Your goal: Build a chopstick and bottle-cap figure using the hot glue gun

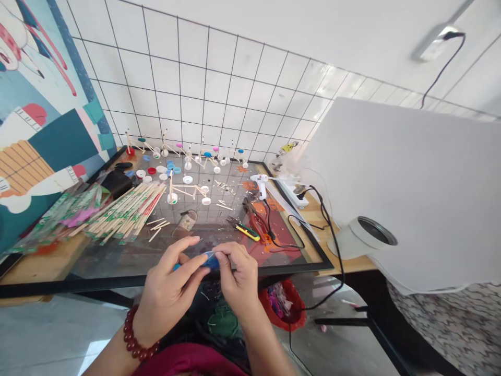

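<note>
Head view: wrapped wooden sticks (125, 214) lie fanned at the left of the glass-topped surface (113, 258), probably set there as stock within left-side reach. Loose bottle caps (152, 171) lie behind them; short stick lengths (158, 227) lie just beside their right end.

The left hand (166, 284) is partly curled above the surface's near edge. Its thumb and index finger pinch a small blue piece (212, 260); the other fingers are loosely bent. A wheeled stick model (183, 186) stands beyond, well apart from both hands, which appears to leave the near edge free for handwork.

The blue piece is located between the two hands. Its full shape is hidden by the fingers. The right hand (238, 277) grips its opposite side between thumb and bent index finger; this two-sided hold appears intended for fine control.

Right of centre lie a yellow-handled cutter (249, 233) and red-handled pliers (258, 224), probably placed for right-side access. Behind them, a glue gun (259, 186) sits near a power strip (291, 191), presumably because its cord limits placement.
</note>
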Demonstrator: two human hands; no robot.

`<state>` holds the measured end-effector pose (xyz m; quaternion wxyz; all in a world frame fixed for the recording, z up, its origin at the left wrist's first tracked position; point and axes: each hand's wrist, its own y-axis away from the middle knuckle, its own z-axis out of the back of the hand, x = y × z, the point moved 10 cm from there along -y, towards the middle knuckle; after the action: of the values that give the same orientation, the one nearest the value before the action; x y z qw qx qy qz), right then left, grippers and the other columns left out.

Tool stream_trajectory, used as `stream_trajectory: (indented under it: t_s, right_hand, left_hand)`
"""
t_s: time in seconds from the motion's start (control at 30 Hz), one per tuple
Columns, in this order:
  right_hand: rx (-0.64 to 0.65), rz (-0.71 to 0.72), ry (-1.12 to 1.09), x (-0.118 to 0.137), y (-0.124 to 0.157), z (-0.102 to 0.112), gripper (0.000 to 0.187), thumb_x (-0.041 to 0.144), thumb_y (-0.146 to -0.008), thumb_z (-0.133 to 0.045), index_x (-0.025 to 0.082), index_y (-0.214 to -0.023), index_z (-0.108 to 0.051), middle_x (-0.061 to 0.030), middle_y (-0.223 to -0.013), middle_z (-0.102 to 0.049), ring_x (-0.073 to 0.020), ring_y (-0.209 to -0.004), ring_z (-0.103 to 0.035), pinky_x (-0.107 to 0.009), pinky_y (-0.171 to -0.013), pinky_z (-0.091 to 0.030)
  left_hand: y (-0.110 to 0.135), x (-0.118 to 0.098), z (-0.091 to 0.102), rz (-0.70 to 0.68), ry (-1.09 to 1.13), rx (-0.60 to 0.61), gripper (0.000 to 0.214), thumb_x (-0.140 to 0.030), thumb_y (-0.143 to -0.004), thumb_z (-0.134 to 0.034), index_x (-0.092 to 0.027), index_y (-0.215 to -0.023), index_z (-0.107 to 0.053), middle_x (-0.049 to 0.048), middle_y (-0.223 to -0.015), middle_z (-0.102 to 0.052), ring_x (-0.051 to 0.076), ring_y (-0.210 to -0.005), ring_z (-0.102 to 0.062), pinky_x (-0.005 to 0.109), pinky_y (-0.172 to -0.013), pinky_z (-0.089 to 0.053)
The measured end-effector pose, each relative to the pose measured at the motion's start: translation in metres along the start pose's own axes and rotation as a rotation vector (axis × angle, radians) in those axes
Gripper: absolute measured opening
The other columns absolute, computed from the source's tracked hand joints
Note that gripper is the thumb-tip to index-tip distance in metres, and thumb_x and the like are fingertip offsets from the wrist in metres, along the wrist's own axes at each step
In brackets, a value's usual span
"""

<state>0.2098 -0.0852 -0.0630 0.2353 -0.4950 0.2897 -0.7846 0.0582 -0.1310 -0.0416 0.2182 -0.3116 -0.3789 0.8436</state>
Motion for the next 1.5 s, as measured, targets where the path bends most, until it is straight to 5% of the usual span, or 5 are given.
stream_trajectory:
  t_s: [0.2, 0.37, 0.6, 0.87, 1.5]
  right_hand:
    - [-0.002, 0.068, 0.009, 0.007, 0.004, -0.002, 0.018, 0.011, -0.102, -0.060, 0.024, -0.099, -0.072, -0.0012, -0.090, -0.079, -0.0174, -0.082, -0.073, -0.033, -0.078, -0.053]
    - [-0.007, 0.119, 0.033, 0.007, 0.007, -0.005, 0.018, 0.010, -0.101, -0.060, 0.023, -0.100, -0.073, -0.0015, -0.088, -0.078, -0.0172, -0.079, -0.070, -0.033, -0.078, -0.052]
    - [-0.104, -0.084, -0.150, -0.015, 0.000, 0.009, 0.020, 0.015, -0.103, -0.057, 0.024, -0.090, -0.069, 0.0016, -0.080, -0.072, -0.0141, -0.071, -0.068, -0.024, -0.067, -0.052]
    - [-0.047, -0.147, -0.272, -0.020, 0.004, 0.004, 0.017, 0.024, -0.103, -0.059, 0.024, -0.090, -0.070, 0.0010, -0.082, -0.073, -0.0146, -0.075, -0.068, -0.025, -0.070, -0.052]
    - [0.013, -0.065, -0.252, -0.007, 0.005, -0.004, 0.014, 0.020, -0.098, -0.064, 0.023, -0.084, -0.067, -0.0013, -0.082, -0.071, -0.0171, -0.078, -0.068, -0.029, -0.071, -0.054]
  left_hand:
    - [0.006, 0.025, -0.023, 0.233, 0.109, 0.159, 0.010, -0.020, -0.098, -0.068, -0.021, -0.105, -0.075, 0.0092, -0.126, -0.075, 0.009, -0.060, -0.067, 0.023, -0.061, -0.061]
    - [0.008, 0.017, -0.036, 0.140, -0.189, 0.352, 0.021, -0.018, -0.097, -0.063, -0.024, -0.110, -0.078, 0.0059, -0.113, -0.081, 0.021, -0.078, -0.079, 0.027, -0.061, -0.060]
    - [-0.007, 0.035, 0.006, 0.413, 0.175, 0.025, 0.025, -0.032, -0.089, -0.080, -0.025, -0.113, -0.078, 0.0045, -0.112, -0.081, 0.010, -0.057, -0.065, 0.021, -0.050, -0.054]
    - [-0.001, 0.047, -0.030, 0.552, 0.552, 0.029, 0.009, -0.030, -0.088, -0.079, -0.027, -0.087, -0.087, 0.0039, -0.094, -0.084, 0.020, -0.089, -0.080, 0.027, -0.082, -0.066]
    - [-0.004, 0.045, -0.036, 0.534, 0.564, 0.087, 0.013, -0.027, -0.084, -0.077, -0.024, -0.072, -0.078, 0.0032, -0.083, -0.080, 0.018, -0.078, -0.076, 0.027, -0.076, -0.064]
